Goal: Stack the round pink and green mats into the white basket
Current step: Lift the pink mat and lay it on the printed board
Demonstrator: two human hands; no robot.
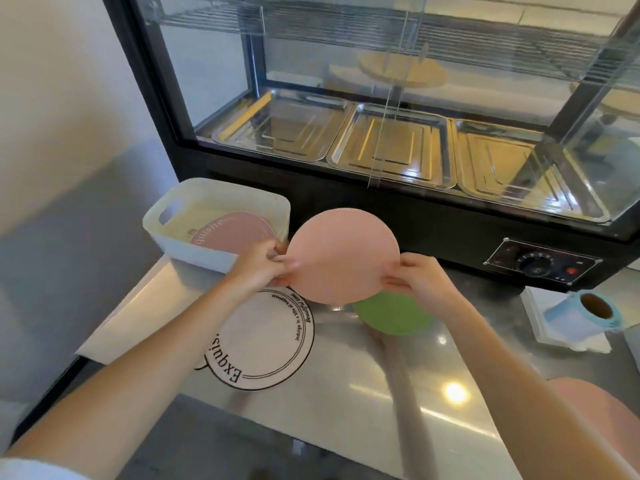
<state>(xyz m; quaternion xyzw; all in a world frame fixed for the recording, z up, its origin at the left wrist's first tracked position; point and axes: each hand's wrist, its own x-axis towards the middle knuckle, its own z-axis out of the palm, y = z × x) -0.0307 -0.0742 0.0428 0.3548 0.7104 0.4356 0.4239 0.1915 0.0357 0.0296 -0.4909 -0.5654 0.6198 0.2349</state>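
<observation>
A round pink mat [343, 254] is held up above the steel counter, plain side toward me. My left hand [261, 263] pinches its left edge and my right hand [420, 277] pinches its right edge. Just left of it stands the white basket [194, 251], with a darker pink mat [232, 230] bearing white lettering lying inside. A green mat [394, 315] lies on the counter, partly hidden under the held mat. A white round mat [266, 337] with black lettering lies flat below my left hand. Another pink mat [602, 417] shows at the lower right edge.
A glass display warmer [381, 98] with several steel trays stands behind the counter, its control panel [540, 263] at the right. A blue roll [585, 313] rests on white napkins at the right. The basket stands on a white tray [114, 330].
</observation>
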